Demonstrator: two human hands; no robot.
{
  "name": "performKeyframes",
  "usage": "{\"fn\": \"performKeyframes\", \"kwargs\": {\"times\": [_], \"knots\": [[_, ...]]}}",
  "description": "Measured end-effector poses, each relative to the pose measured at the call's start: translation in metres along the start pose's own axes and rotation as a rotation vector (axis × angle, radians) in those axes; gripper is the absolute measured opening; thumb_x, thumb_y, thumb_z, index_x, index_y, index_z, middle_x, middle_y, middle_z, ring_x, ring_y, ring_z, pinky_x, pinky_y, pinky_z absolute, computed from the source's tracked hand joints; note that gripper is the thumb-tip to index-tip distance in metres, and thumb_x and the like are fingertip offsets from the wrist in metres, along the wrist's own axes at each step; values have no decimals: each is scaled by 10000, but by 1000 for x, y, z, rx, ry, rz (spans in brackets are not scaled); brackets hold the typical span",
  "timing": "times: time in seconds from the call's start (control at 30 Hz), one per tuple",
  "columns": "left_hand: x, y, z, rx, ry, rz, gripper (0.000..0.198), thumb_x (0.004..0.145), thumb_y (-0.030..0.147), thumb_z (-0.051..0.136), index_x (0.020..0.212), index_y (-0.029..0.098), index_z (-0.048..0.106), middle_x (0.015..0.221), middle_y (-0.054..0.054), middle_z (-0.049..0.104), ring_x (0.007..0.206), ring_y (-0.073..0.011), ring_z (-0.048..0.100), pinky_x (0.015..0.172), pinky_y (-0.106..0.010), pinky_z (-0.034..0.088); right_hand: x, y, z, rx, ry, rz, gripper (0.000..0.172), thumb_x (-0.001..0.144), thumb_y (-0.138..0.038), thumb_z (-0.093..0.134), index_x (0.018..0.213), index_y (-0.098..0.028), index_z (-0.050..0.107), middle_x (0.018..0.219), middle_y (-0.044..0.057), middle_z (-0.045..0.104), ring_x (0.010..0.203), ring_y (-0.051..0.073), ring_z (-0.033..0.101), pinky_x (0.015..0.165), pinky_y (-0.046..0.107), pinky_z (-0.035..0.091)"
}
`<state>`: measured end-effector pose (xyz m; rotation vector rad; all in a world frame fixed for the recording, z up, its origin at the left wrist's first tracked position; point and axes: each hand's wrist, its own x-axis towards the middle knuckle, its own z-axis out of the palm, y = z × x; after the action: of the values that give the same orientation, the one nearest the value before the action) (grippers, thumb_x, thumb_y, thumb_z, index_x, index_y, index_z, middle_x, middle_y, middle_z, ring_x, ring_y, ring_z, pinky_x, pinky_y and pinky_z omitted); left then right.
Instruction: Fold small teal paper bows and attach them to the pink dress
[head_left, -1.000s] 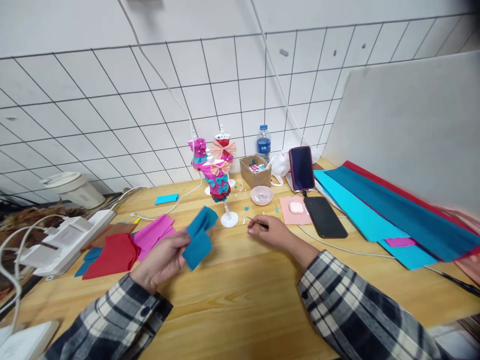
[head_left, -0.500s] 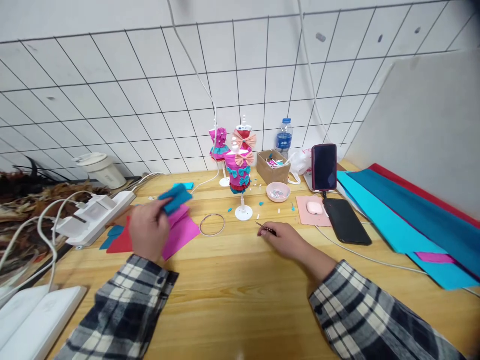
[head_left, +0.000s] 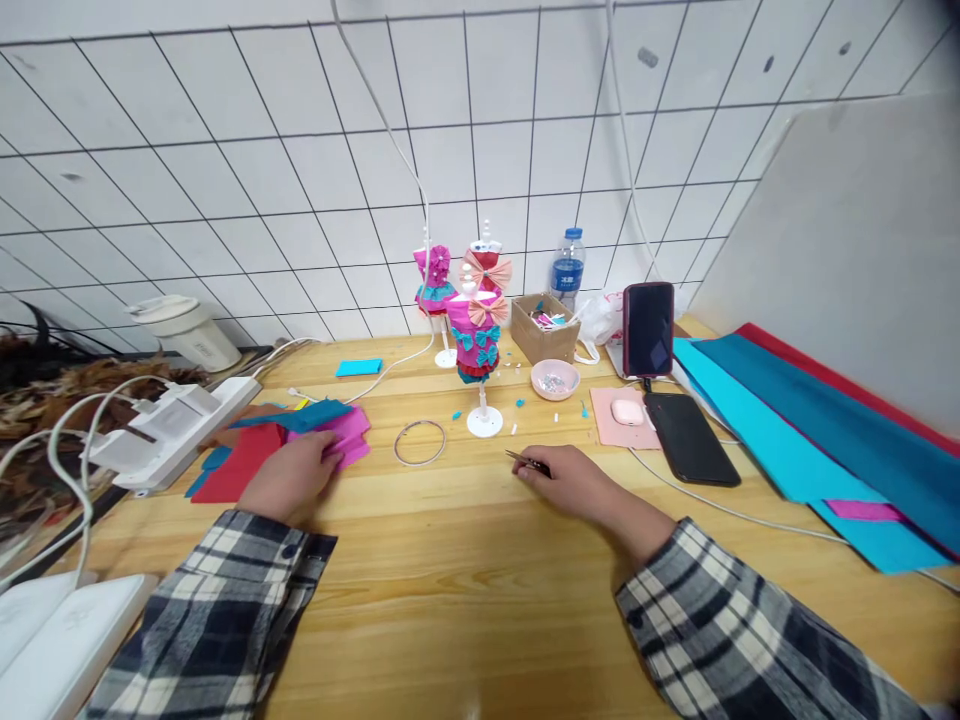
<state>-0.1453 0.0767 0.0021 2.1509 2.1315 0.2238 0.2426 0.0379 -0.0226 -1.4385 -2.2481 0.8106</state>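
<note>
My left hand [head_left: 291, 472] rests on the pile at the left, its curled fingers on a magenta sheet [head_left: 351, 436] that looks like crepe paper. A dark teal piece [head_left: 296, 414] lies across the back of that pile, and a red piece [head_left: 244, 465] is beside my wrist. My right hand [head_left: 564, 482] lies on the table, fingers wrapped around pointed tweezers [head_left: 529, 462]. Between the hands, a small white dress form [head_left: 485, 422] carries a magenta dress [head_left: 469, 325] with teal bows and a peach bow. A metal ring [head_left: 420, 443] lies flat to its left.
Two more dressed forms [head_left: 433, 275] stand behind. Farther right are a cardboard box [head_left: 534, 345], a pink bowl [head_left: 556, 379], a water bottle [head_left: 568, 268] and two phones [head_left: 691, 438]. Coloured sheets [head_left: 795, 430] cover the right side; a power strip [head_left: 169, 445] with cables lies left.
My left hand has come down and let go of the teal piece, which now lies on the pile. The magenta sheet has shifted left. My right hand has stayed nearly still.
</note>
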Motion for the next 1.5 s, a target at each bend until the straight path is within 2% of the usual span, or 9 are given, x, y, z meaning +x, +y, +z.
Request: {"fn": "performKeyframes", "kwargs": {"times": [0.13,0.23,0.47,0.67,0.77,0.93,1.2,1.37,1.5], "knots": [[-5,-1,-15,-305,455,-195,375,911,390,397,1152,128,514,975,-71,647,828,-223,617,746,-350,506,0,-2,-1,-7,-5,4,242,901,-359,456,885,-217,651,814,29,695,739,171,606,609,253,358],[-13,13,-21,-666,845,-66,328,907,335,459,1179,154,494,1082,-28,622,947,-197,594,867,-345,492,1,-1,1,52,16,20,242,896,-340,462,911,-218,671,860,32,708,780,178,617,651,266,390],[-49,88,-1,-385,115,788,267,855,179,433,987,198,664,1006,-70,700,991,-225,590,943,-386,396,4,1,-3,353,67,128,362,860,-445,530,1042,-173,684,1020,71,712,937,232,638,824,343,461],[-66,134,17,-123,-155,908,329,841,126,466,1072,267,653,1120,-20,692,1092,-230,548,1035,-461,214,-7,-27,1,349,49,22,817,712,-657,623,1367,-195,463,1311,119,581,1152,295,566,923,390,440],[-67,135,19,-117,-170,901,342,848,128,454,1104,258,639,1165,-27,676,1108,-231,538,1004,-439,238,-11,-38,7,28,58,80,920,663,-642,679,1430,-247,359,1211,114,647,1046,328,617,827,406,455],[-69,132,6,-170,-203,914,230,812,227,539,1001,245,668,1064,-43,700,970,-213,601,951,-397,308,-6,-28,-2,-295,121,218,249,870,-379,514,1036,-237,634,931,61,719,867,254,657,656,308,404],[-70,134,4,-158,-241,887,256,866,415,524,885,215,682,954,-58,686,866,-199,621,776,-305,426,-9,-32,8,-294,50,-47,370,748,-508,658,988,-228,624,933,44,677,808,204,612,653,280,365],[-68,130,12,-111,-227,753,331,909,365,473,684,186,637,767,-32,649,707,-149,593,633,-257,417,-1,-13,3,73,66,81,165,840,-338,558,853,-208,658,797,11,668,750,164,583,644,255,373],[-59,126,17,-369,63,515,261,785,419,640,844,165,637,925,-83,649,908,-213,592,786,-316,462,0,-15,-5,491,73,-1,203,829,-371,565,814,-175,613,752,-4,605,719,142,545,646,242,389]]}}
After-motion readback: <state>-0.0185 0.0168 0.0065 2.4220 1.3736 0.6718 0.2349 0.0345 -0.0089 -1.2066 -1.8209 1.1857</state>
